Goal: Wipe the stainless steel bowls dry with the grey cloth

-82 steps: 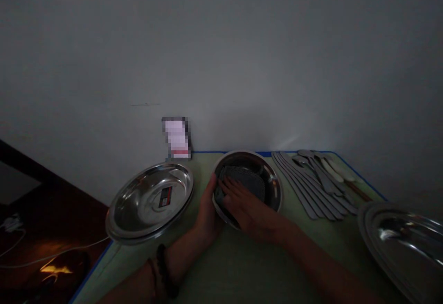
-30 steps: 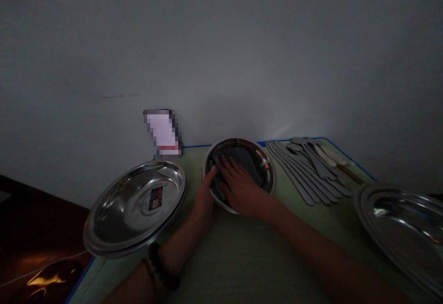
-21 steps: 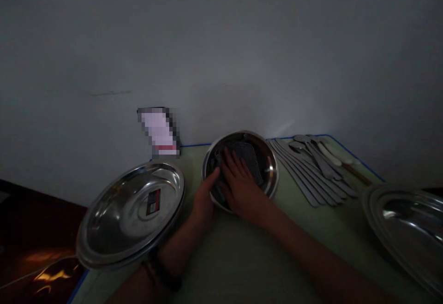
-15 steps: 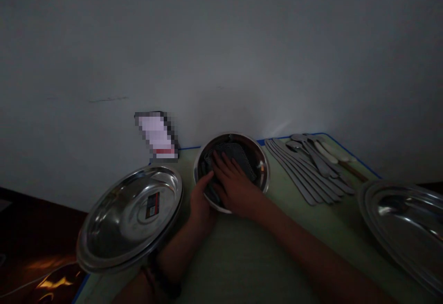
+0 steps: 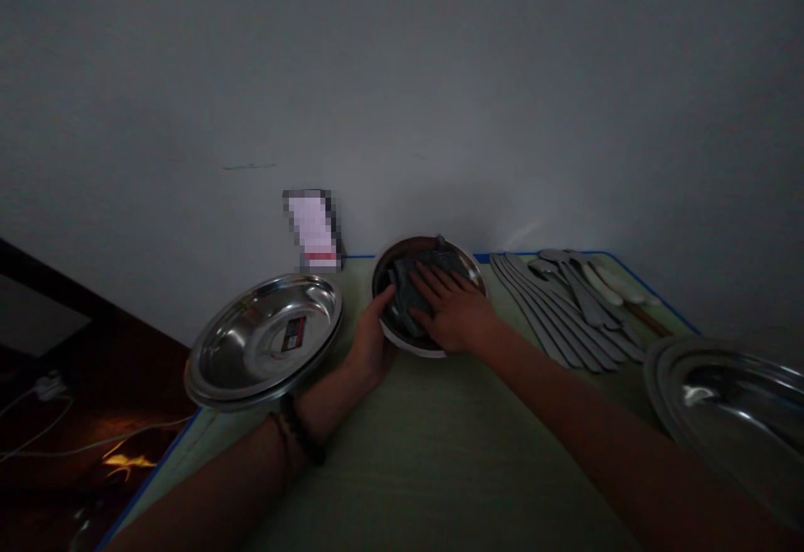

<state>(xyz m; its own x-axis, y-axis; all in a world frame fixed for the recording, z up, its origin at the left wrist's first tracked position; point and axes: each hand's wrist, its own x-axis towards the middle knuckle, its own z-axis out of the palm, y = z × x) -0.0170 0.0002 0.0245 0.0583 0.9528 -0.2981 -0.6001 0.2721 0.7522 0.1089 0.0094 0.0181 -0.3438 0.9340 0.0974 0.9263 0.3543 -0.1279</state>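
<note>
A round stainless steel bowl (image 5: pixel 411 346) sits near the wall, at the middle of the table. My left hand (image 5: pixel 372 334) grips its near left rim, thumb over the edge; the other fingers are hidden behind the bowl's side. Inside the bowl lies a dark grey cloth (image 5: pixel 405 288), bunched at the left. My right hand (image 5: pixel 457 313) presses flat on this cloth from above, fingers stretched out and slightly spread.
Stacked steel basins (image 5: pixel 239 368) stand at the left table edge, the top one with a label. Several knives (image 5: pixel 559 317), spoons (image 5: pixel 581 292) and white-handled pieces (image 5: pixel 606 284) lie right. More steel dishes (image 5: pixel 678 384) are at front right. A phone (image 5: pixel 314 229) leans on the wall.
My right hand and the cloth have shifted within the bowl, toward its right side. My left hand stays on the rim. The camera view has shifted slightly.
</note>
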